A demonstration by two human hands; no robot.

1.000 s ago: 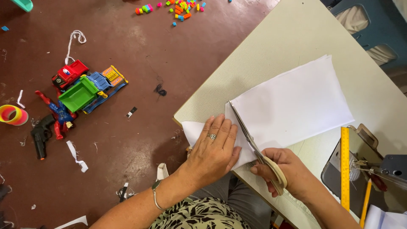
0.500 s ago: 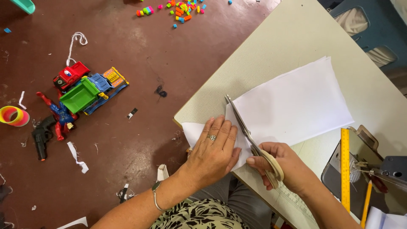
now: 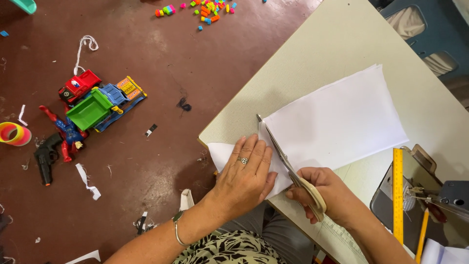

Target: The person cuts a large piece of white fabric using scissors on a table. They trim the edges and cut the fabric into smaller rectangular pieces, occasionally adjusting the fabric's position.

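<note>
Your left hand (image 3: 245, 177) presses the white cloth (image 3: 337, 122) flat at the counter (image 3: 312, 54) corner; your right hand (image 3: 328, 194) grasps the scissors (image 3: 288, 164). Keep blades low, following the edge.

Home sewing corner, toys (image 3: 93, 105) on floor, sewing machine (image 3: 439, 200)

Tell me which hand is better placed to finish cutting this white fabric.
Probably the right hand: it grips the scissors, blades lying along the white fabric, while the left hand presses it flat.
</note>
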